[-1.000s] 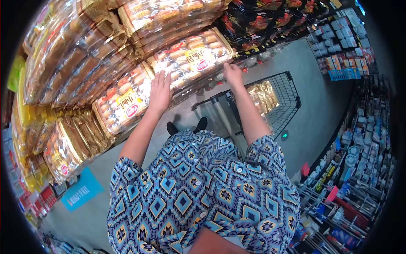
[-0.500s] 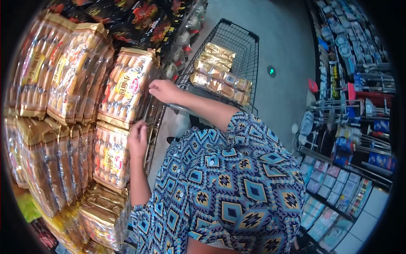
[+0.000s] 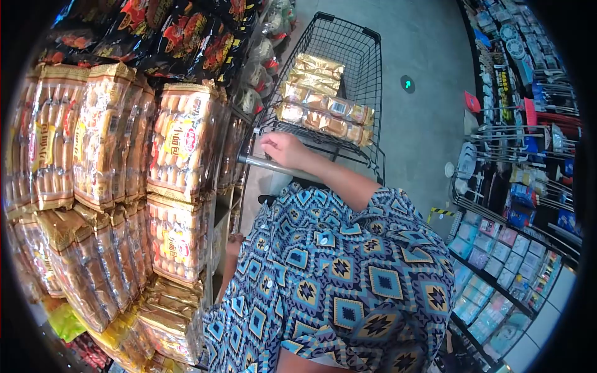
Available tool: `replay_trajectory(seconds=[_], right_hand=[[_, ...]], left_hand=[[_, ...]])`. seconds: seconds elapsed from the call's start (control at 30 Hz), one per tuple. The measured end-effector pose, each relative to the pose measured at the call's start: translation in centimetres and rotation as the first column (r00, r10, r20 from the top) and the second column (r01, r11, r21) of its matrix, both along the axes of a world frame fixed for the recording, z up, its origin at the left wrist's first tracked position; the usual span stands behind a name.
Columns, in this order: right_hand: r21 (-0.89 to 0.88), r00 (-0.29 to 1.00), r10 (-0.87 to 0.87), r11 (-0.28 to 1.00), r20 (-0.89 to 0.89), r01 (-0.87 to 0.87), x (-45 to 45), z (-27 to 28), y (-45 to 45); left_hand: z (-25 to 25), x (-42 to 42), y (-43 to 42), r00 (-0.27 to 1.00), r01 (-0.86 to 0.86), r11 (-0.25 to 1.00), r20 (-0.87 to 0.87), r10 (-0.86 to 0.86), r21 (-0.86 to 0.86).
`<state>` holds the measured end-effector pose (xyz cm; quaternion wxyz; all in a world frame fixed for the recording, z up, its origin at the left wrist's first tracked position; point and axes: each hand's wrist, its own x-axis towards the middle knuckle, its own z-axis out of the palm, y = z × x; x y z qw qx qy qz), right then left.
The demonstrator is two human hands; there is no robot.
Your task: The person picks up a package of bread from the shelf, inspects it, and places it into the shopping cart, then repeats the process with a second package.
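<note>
My right hand [image 3: 281, 150] is just over the grey push handle [image 3: 273, 164] of a black wire shopping cart [image 3: 348, 37]. Its fingers are curled in with nothing visible inside, and I cannot tell whether it touches the handle. Low beside my shirt, my left hand [image 3: 234, 242] shows only as a small dark part near the shelf edge; its fingers are unclear. Several gold packs of bread [image 3: 323, 115] lie in the cart. To the left stand clear-and-gold packs of small bread rolls [image 3: 177, 140], nearest the left hand a lower pack [image 3: 174, 239].
Black bags with red print [image 3: 180, 37] fill the shelf at upper left. More gold packs [image 3: 171, 317] are stacked at lower left. Across the grey floor [image 3: 413, 124], a rack of household goods [image 3: 528, 149] and small boxed items [image 3: 485, 261] lines the right.
My right hand has moved from beside the bread packs to over the cart handle. My left hand has drawn down, away from the packs and towards my body. The view has shifted slightly.
</note>
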<state>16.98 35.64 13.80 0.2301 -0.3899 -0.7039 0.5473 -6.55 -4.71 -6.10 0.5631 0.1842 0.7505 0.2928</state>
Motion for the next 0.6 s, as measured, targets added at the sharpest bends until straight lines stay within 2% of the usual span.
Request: replay_trajectory(seconds=[0.07,0.1,0.13,0.2,0.27,0.33,0.4,0.47,0.53,0.57,0.6], right_hand=[[-0.059,1.0,0.026,0.998,-0.004,-0.026,0.3,-0.6,-0.2],[-0.049,1.0,0.017,0.999,-0.015,-0.018,0.3,-0.7,-0.2],[-0.052,1.0,0.022,0.998,-0.015,-0.023,0.2,-0.9,0.0],[-0.028,0.999,0.035,0.999,-0.004,-0.035,0.5,-1.1,0.8],[-0.012,0.999,0.035,0.999,0.008,-0.035,1.6,-1.4,2.4],[0.014,0.991,-0.115,0.993,0.067,0.114,3.2,-2.5,5.5],[0.031,0.942,-0.186,0.982,0.279,0.184,5.9,-3.1,10.7],[0.279,0.866,-0.376,0.915,0.33,0.291,9.0,-4.1,15.8],[0.354,0.763,-0.433,0.891,0.48,0.283,11.4,-5.3,20.7],[0.349,0.766,-0.427,0.894,0.48,0.281,12.2,-5.8,22.4],[0.408,0.703,-0.424,0.89,0.571,0.205,12.5,-5.4,22.3]], left_hand=[[1.5,0.8,0.6,0.963,-0.202,0.979,0.175,0.206,-0.036],[2.5,1.2,1.7,0.983,-0.17,0.967,0.041,0.18,-0.188],[3.5,1.3,3.0,0.982,-0.175,0.966,0.041,0.186,-0.191],[4.8,1.7,5.5,0.999,-0.052,0.961,-0.023,0.048,-0.272],[5.5,1.7,7.1,0.999,-0.051,0.971,0.002,0.053,-0.233],[6.7,2.4,8.7,0.992,-0.106,0.987,0.053,0.114,-0.122],[8.2,3.0,9.5,0.984,-0.146,0.984,0.087,0.155,-0.107],[9.4,3.6,10.2,0.99,-0.085,0.992,0.107,0.095,-0.095],[9.8,4.1,10.0,0.99,-0.093,0.987,0.091,0.105,-0.135],[9.9,4.4,9.5,0.991,-0.094,0.981,0.08,0.108,-0.169],[10.0,3.6,7.5,0.991,-0.089,0.982,0.085,0.104,-0.168]])
